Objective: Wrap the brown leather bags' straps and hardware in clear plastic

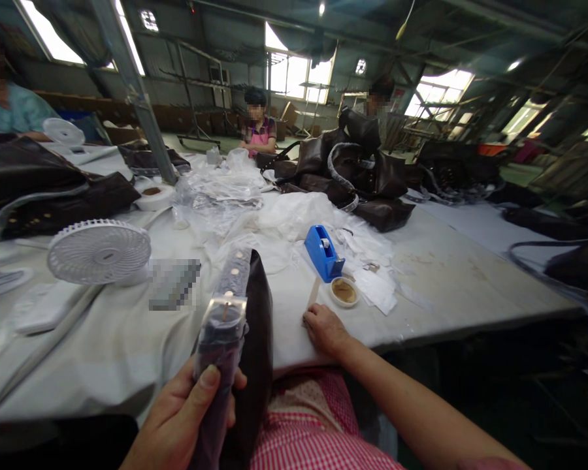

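Note:
My left hand (186,418) is closed around a dark brown leather bag (252,352), held upright at the table's near edge with its studded strap, partly wrapped in clear plastic, facing me. My right hand (326,329) rests on the table edge, fingers curled on the end of a thin wooden stick (313,294). The stick points towards a small white dish (344,291) of brownish paste. A blue tape dispenser (323,251) stands just behind the dish.
A white fan (98,251) sits at left. Crumpled clear plastic bags (235,189) cover the table's middle. Dark brown bags (357,170) are piled at the far side and left. Other people sit at the far left and far end.

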Demonstrator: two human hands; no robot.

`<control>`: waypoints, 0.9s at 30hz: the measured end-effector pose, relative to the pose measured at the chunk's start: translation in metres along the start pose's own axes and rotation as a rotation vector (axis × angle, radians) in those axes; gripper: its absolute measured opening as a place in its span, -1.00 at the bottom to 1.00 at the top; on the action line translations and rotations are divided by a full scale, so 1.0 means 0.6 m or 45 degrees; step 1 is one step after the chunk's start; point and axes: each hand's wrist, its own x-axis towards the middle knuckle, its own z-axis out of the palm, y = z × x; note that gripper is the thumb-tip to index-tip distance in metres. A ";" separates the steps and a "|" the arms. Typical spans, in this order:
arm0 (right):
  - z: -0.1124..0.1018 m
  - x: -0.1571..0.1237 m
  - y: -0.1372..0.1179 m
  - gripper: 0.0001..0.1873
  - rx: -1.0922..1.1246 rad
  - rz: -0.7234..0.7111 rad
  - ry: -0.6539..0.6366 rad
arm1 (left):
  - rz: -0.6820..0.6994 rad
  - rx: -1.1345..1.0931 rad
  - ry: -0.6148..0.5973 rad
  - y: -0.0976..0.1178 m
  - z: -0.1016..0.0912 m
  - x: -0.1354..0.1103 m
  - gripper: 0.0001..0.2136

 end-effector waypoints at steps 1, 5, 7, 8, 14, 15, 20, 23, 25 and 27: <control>-0.001 0.005 0.003 -0.85 0.015 0.016 0.027 | -0.004 -0.005 0.004 -0.001 -0.001 0.000 -0.51; -0.018 0.032 0.023 -0.80 0.083 0.137 0.214 | -0.010 -0.006 0.011 -0.006 -0.003 0.000 -0.50; -0.031 0.046 0.033 -0.76 0.100 0.226 0.321 | -0.003 -0.006 0.012 -0.007 -0.002 0.000 -0.49; -0.037 0.051 0.038 -0.75 0.102 0.270 0.360 | 0.001 -0.006 0.013 -0.007 -0.002 0.000 -0.49; -0.039 0.055 0.045 -0.83 0.046 0.435 0.321 | 0.029 -0.021 0.033 -0.004 0.003 -0.001 -0.48; -0.037 0.053 0.043 -0.82 0.031 0.444 0.292 | 0.037 -0.028 0.032 -0.003 0.003 -0.001 -0.48; -0.027 0.045 0.031 -0.66 -0.057 0.448 0.127 | 0.039 -0.032 0.015 -0.005 -0.001 0.002 -0.50; -0.029 0.043 0.024 -0.77 -0.130 0.446 0.017 | 0.039 -0.014 0.014 -0.007 -0.003 0.004 -0.51; -0.031 0.041 0.018 -0.77 -0.178 0.430 -0.043 | 0.045 -0.001 0.027 -0.008 -0.003 0.005 -0.50; -0.035 0.042 0.012 -0.76 -0.217 0.402 -0.095 | 0.043 -0.003 0.033 -0.008 -0.003 0.005 -0.50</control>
